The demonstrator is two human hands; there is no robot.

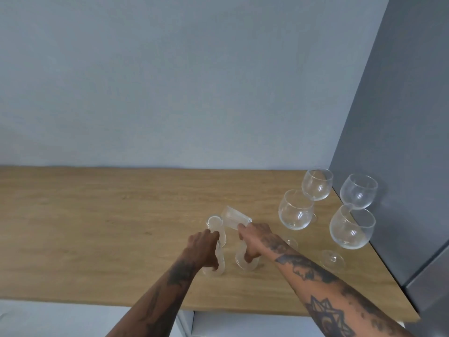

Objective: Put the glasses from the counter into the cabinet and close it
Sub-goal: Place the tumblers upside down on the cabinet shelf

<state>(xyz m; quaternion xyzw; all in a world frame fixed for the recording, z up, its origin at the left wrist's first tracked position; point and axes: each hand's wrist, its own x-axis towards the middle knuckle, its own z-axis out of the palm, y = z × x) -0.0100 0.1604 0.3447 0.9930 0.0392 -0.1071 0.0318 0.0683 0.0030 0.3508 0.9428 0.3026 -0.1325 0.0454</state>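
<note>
Two frosted glasses with wavy stems stand near the middle of the wooden counter (97,227). My left hand (205,249) is wrapped around the stem of the left frosted glass (215,223), which stands upright. My right hand (254,242) grips the stem of the right frosted glass (235,217), whose cup tilts to the left, towards the other glass. Several clear balloon wine glasses (296,211) stand upright at the right end of the counter, apart from both hands.
A tall grey panel (401,142) rises along the counter's right edge, close behind the wine glasses. A pale blue wall (170,81) backs the counter. White fronts (218,324) show below the counter's front edge.
</note>
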